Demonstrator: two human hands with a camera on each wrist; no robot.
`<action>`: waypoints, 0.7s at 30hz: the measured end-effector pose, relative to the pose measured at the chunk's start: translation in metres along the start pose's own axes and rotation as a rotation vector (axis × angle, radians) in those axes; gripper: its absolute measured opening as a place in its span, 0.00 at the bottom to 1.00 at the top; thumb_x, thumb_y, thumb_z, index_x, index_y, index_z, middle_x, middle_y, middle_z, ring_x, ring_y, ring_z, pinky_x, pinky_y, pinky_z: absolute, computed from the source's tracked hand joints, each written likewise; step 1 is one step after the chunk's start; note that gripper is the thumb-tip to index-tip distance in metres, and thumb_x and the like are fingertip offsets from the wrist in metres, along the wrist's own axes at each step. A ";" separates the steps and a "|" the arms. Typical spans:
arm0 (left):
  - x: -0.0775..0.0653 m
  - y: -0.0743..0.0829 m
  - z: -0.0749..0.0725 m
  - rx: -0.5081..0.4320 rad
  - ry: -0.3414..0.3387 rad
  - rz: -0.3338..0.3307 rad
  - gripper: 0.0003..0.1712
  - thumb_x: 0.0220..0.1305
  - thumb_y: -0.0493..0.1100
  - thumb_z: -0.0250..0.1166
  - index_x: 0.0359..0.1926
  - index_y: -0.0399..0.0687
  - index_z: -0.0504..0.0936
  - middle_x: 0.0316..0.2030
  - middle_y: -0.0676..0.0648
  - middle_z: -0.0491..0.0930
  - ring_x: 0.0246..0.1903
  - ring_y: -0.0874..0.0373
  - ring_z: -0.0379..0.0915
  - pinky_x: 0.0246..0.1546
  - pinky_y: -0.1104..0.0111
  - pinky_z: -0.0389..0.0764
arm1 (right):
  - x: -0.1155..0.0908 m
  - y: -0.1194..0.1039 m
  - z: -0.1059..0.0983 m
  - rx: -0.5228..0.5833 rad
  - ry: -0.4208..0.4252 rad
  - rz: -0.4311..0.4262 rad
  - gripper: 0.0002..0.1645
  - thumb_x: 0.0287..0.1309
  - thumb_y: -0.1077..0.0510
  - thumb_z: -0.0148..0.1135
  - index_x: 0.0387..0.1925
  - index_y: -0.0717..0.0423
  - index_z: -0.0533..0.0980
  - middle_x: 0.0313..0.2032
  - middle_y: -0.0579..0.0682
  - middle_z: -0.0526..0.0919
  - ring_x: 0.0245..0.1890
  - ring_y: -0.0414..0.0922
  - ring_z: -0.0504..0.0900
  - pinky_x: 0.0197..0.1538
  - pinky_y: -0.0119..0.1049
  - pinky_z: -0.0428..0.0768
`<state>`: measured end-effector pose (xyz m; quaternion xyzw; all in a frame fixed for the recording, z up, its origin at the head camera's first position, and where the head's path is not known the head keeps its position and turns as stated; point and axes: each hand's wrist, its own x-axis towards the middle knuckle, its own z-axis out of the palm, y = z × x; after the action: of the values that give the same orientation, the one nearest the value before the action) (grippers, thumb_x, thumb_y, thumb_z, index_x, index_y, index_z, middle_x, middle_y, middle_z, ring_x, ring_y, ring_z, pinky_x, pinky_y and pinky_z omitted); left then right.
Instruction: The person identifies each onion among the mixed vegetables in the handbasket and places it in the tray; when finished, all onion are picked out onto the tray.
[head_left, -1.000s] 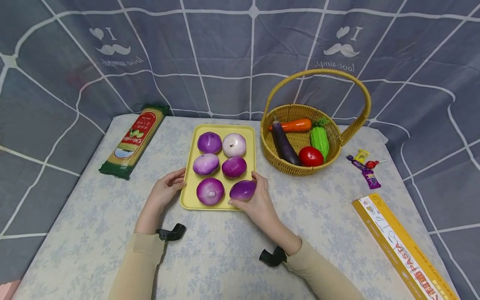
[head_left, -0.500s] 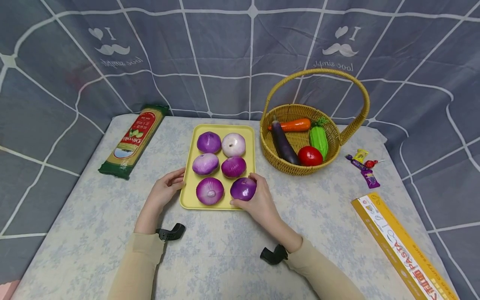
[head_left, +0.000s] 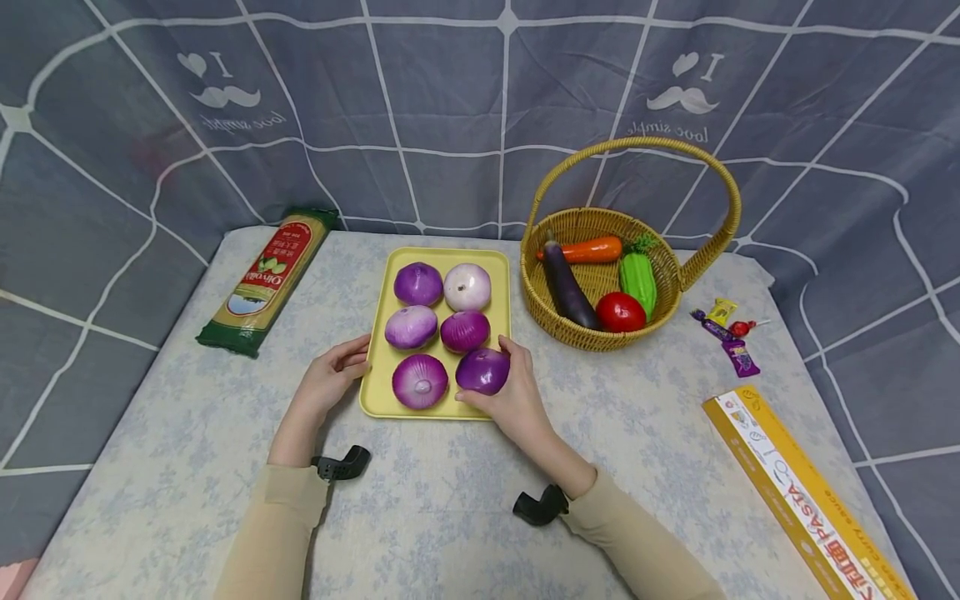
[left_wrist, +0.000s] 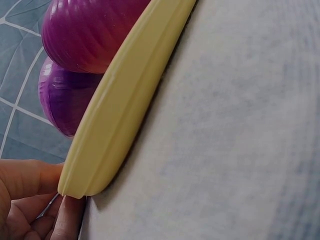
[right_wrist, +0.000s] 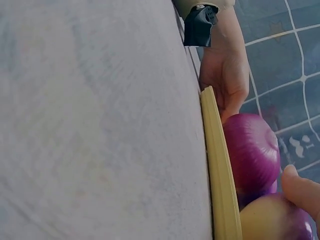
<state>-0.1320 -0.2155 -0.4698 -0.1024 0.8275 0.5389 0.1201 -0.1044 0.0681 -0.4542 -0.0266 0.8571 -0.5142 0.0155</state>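
Observation:
A yellow tray [head_left: 456,407] carries several purple onions and one whitish onion [head_left: 467,287]. My left hand [head_left: 334,375] pinches the tray's left edge; in the left wrist view the thumb [left_wrist: 35,176] lies over the rim and other fingers are below it. At the tray's near right corner, my right hand [head_left: 513,396] holds a dark purple onion [head_left: 482,372] between thumb and fingers. To its left sits a striped purple onion [head_left: 420,382], and behind it another purple onion [head_left: 466,332]. The right wrist view shows only the thumb [right_wrist: 302,190] of that hand beside the onion.
Right of the tray stands a wicker basket [head_left: 540,321] holding an eggplant, a carrot, a tomato and a green vegetable. Wrapped candies [head_left: 741,358] and a long pasta box [head_left: 806,492] lie further right. A pasta packet [head_left: 270,283] lies at the left.
The onion in my right hand has turned within the grip and shifted slightly back and left toward its neighbour. My left hand stays at the tray's edge.

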 end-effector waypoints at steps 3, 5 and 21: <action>0.000 0.000 -0.001 -0.005 -0.002 -0.004 0.30 0.73 0.41 0.57 0.73 0.48 0.64 0.64 0.38 0.73 0.63 0.48 0.69 0.65 0.58 0.70 | -0.001 -0.001 -0.001 -0.005 0.001 0.002 0.63 0.38 0.50 0.83 0.71 0.59 0.57 0.65 0.61 0.64 0.65 0.59 0.69 0.67 0.56 0.70; 0.001 -0.001 -0.001 -0.008 -0.002 -0.004 0.30 0.73 0.41 0.57 0.73 0.48 0.64 0.64 0.38 0.73 0.63 0.48 0.69 0.65 0.59 0.70 | -0.001 -0.001 -0.001 -0.007 0.003 0.002 0.63 0.38 0.50 0.83 0.71 0.58 0.57 0.66 0.61 0.64 0.66 0.58 0.68 0.67 0.56 0.69; 0.000 -0.002 -0.003 0.004 -0.022 0.003 0.30 0.73 0.42 0.57 0.74 0.48 0.63 0.64 0.38 0.72 0.63 0.48 0.68 0.65 0.59 0.70 | -0.009 -0.004 -0.029 0.018 0.001 0.024 0.49 0.58 0.46 0.69 0.72 0.61 0.58 0.67 0.59 0.65 0.68 0.57 0.66 0.71 0.51 0.66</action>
<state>-0.1314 -0.2190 -0.4707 -0.0952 0.8274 0.5384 0.1286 -0.0969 0.0924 -0.4367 -0.0161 0.8528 -0.5216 0.0214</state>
